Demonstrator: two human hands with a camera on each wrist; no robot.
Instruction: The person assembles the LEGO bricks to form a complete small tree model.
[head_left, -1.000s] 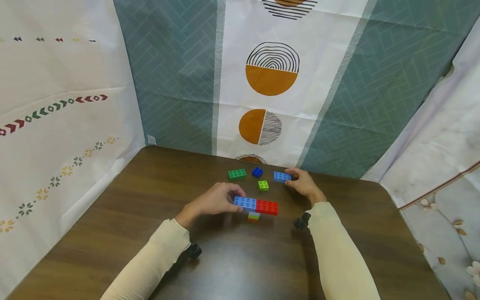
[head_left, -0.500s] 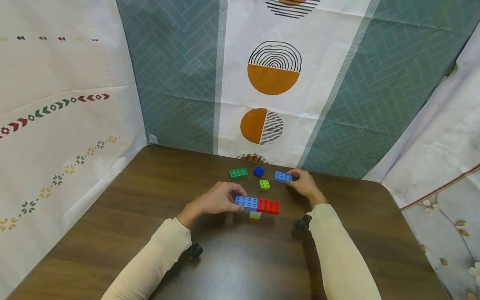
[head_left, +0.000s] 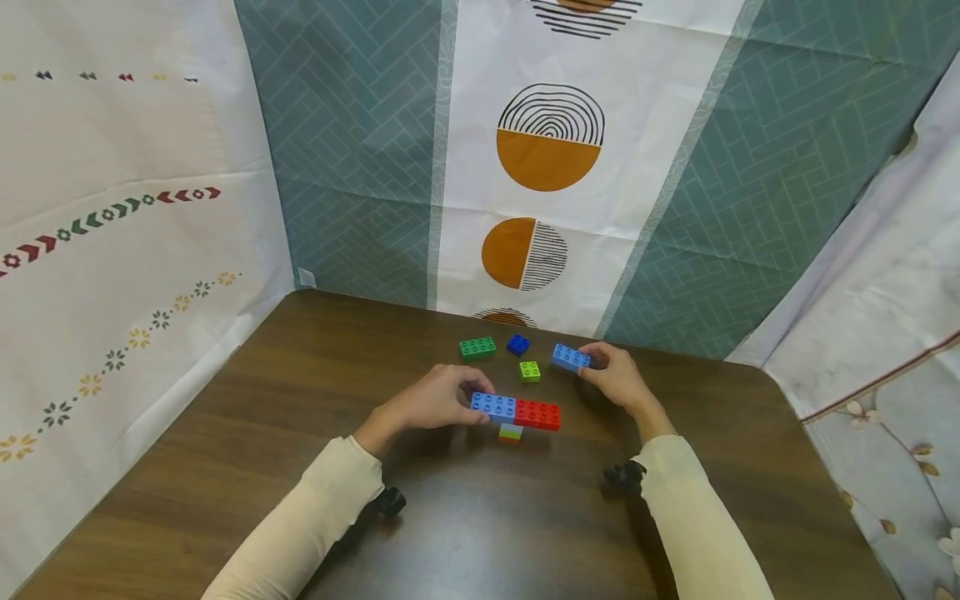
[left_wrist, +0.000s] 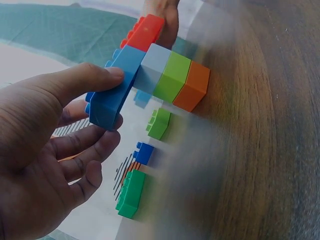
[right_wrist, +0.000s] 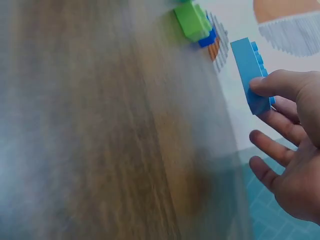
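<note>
My left hand (head_left: 435,398) pinches a blue toy building brick (left_wrist: 117,82) between thumb and fingers. That brick lies end to end with a red brick (head_left: 537,414), both atop a short column of small bricks: pale grey (left_wrist: 154,67), lime (left_wrist: 173,76) and orange (left_wrist: 194,86), with orange lowest. In the head view the pair hides most of the column. My right hand (head_left: 617,377) pinches another blue brick (right_wrist: 250,75) by one end, thumb on its side. In the right wrist view that brick hangs above the table.
Beyond the column lie a lime brick (head_left: 529,372), a dark blue brick (head_left: 517,344) and a green brick (head_left: 477,347) on the brown wooden table (head_left: 360,333). A patterned curtain (head_left: 360,167) hangs along the table's back edge.
My right hand has lifted the blue brick and drawn it slightly right and toward me, turning it a little. My left hand keeps its grip on the stack's blue brick.
</note>
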